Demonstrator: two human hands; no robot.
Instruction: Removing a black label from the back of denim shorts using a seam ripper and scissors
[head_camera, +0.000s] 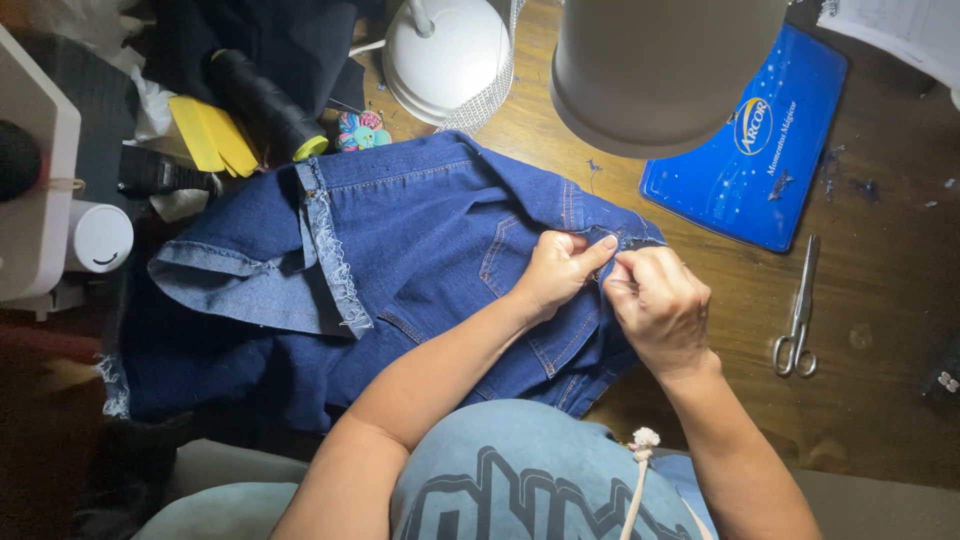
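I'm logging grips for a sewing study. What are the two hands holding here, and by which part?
Both the left hand and right hand pinch the dark blue denim garment at its edge near the corner by the pocket seam. Whether a needle is held cannot be told.

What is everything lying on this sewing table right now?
Jeans: one, dark blue, spread across table centre.
Scissors: one pair, silver, right of jeans.
Tin: one, blue, flat, upper right.
Lamp: one, white shade, top centre.
Thread spool: one, black, upper left.
Yellow pieces: a few, beside the spool.
Papers: white, top right corner.
Table: one, brown wood.
Left hand: pinching the jeans' edge.
Right hand: pinching the same edge, touching the left.
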